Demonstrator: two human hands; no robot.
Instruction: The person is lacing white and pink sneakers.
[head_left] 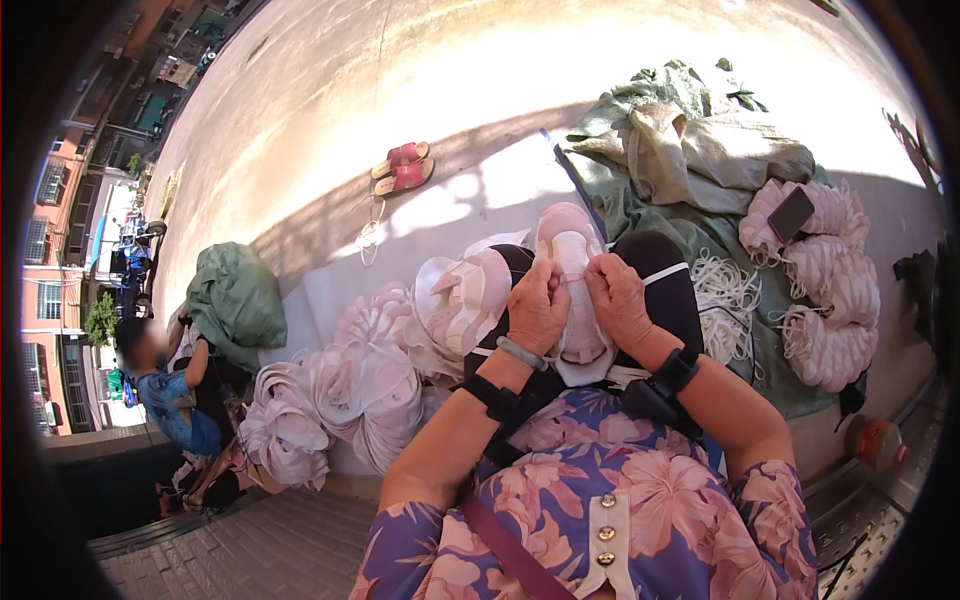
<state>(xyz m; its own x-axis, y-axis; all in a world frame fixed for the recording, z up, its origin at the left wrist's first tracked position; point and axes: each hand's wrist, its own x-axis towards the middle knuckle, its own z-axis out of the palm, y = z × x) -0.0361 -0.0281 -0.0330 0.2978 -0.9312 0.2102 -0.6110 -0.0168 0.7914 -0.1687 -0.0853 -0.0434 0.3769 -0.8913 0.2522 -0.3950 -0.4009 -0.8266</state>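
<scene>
Both hands on one pink-and-white shoe upper [573, 290] resting on the lap, toe end pointing away. Left hand [535, 308] — fingers curled, tips pinched on the upper's middle strip; right hand [618, 298] likewise, fingers bent and pressed onto the same strip from the other side, the two sets of fingertips almost touching. A white lace [668, 273] runs off from under the right fingers across the dark knee. Just left of the left fingers, more uppers [455, 300] overlap in a row, trailing down to a larger heap [330, 400]. Right of the right fingers, loose white laces [727, 300] on green cloth [640, 215], bundled pink pieces [830, 290] beyond, a dark phone [790, 213] on top. Well beyond the fingertips — red sandals [402, 167] on pavement
</scene>
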